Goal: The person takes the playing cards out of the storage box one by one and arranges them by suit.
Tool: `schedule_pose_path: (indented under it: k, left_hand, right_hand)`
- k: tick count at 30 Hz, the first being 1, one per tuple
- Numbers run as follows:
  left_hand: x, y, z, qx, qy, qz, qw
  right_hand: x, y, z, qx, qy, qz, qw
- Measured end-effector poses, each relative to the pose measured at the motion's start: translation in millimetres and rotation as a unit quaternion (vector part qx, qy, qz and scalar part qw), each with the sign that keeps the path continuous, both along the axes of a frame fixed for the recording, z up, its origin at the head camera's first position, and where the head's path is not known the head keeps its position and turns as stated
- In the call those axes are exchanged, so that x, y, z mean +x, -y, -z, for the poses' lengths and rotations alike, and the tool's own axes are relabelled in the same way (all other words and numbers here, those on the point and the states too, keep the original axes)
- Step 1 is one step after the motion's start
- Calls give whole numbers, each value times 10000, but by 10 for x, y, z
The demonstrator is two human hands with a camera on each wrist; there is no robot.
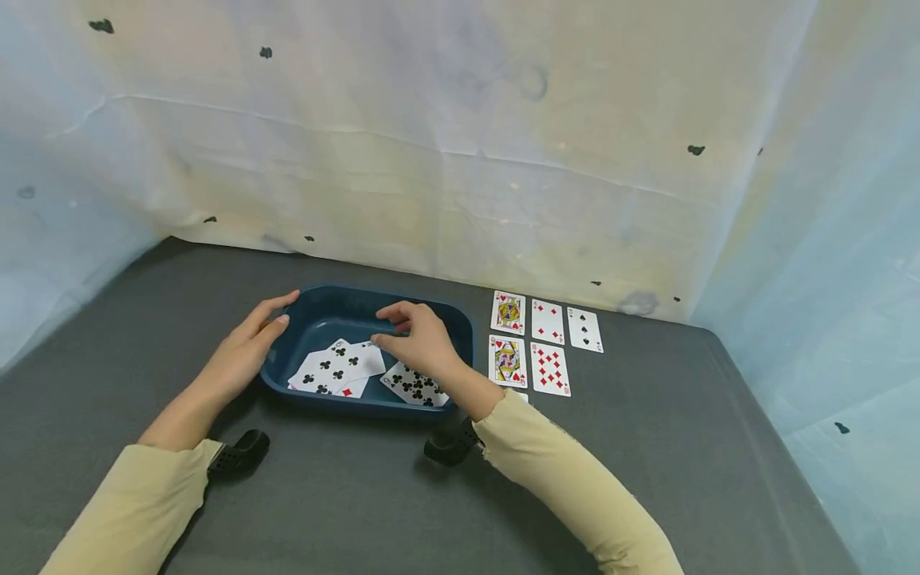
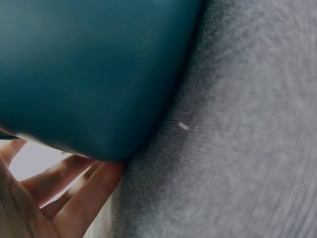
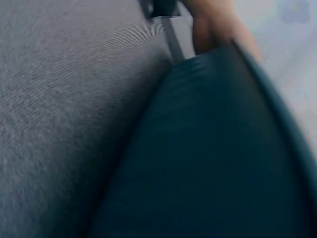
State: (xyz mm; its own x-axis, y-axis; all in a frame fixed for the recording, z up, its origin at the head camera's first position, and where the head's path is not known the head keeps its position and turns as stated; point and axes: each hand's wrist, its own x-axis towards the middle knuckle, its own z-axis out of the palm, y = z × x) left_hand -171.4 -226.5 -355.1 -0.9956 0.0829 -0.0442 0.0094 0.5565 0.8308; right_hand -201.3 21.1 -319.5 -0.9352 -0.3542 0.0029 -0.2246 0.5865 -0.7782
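A dark blue plastic basin (image 1: 316,403) sits on the grey table with several playing cards inside. A club card (image 1: 348,363) lies over others at its left, a red diamond card (image 1: 354,389) partly under it; more club cards (image 1: 413,387) lie at the right. My left hand (image 1: 240,351) touches the basin's left side, its fingers (image 2: 91,193) fairly straight against the outer wall in the left wrist view. Above the basin my right hand (image 1: 420,339) hovers, thumb and forefinger apart, no card visible between them. In the right wrist view the basin wall (image 3: 198,148) hides most of the view.
Right of the basin, face-up cards lie in rows: two heart court cards (image 1: 508,312), diamond cards (image 1: 550,368) and a spade card (image 1: 585,329). The right forearm partly covers another card (image 1: 522,396). A hanging sheet (image 1: 460,192) bounds the table's back.
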Motion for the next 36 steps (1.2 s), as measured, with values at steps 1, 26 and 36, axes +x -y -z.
schedule_pose_path:
  k: [1, 26, 36]
  left_hand:
    - [3, 2, 6, 18, -10, 4, 10000]
    - [-20, -36, 20, 66, -5, -21, 10000]
    - [-4, -17, 18, 118, -16, -28, 9999]
  right_hand:
    - [2, 22, 19, 112, 50, -120, 9999]
    - [-3, 112, 172, 2378, -801, -1071, 9621]
    - [-21, 92, 189, 2406, -49, -633, 9685]
